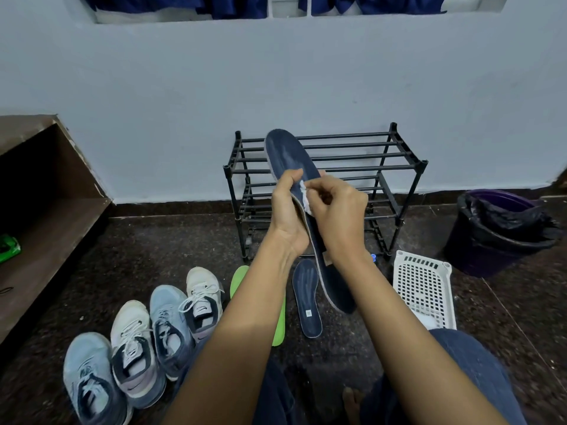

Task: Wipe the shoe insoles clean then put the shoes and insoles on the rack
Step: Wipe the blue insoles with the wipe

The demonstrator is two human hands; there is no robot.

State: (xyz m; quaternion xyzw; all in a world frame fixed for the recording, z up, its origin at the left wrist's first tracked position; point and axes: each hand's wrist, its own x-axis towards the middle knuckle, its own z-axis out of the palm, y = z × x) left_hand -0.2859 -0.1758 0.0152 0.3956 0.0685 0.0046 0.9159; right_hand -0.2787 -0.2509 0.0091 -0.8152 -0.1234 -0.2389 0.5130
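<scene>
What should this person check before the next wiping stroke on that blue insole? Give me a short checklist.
1. The left hand grips the blue insole: ok.
2. The right hand pinches the white wipe against it: ok.
3. Insole fully clean: cannot tell; pale streaks near the toe.
4. Top of the rack free: ok.
5. The second blue insole, green insole and shoes on the rack: not ok, all on the floor.
</scene>
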